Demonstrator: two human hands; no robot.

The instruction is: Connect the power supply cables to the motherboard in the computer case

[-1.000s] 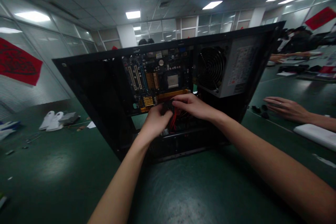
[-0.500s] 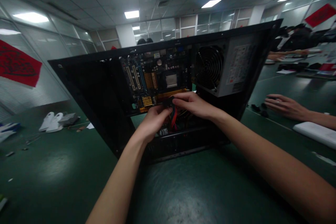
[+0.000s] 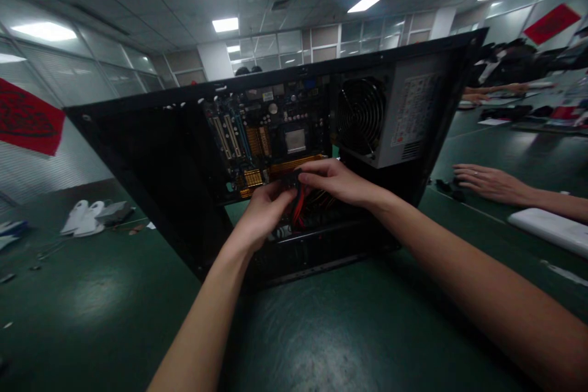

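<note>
Head view: left hand (image 3: 263, 213) and right hand (image 3: 343, 184) pinch a dark connector (image 3: 291, 180) with red wires (image 3: 299, 211) inside the computer case (image 3: 367, 64), seemingly positioning it; the next move calls for careful alignment.

Red and black wires (image 3: 299, 211), black case (image 3: 316, 252), green tabletop (image 3: 294, 337)

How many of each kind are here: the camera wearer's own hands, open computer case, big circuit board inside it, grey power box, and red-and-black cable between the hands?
Wearer's hands: 2 (left hand, right hand)
Computer case: 1
Circuit board: 1
Power box: 1
Red-and-black cable: 1
Total: 6
</note>
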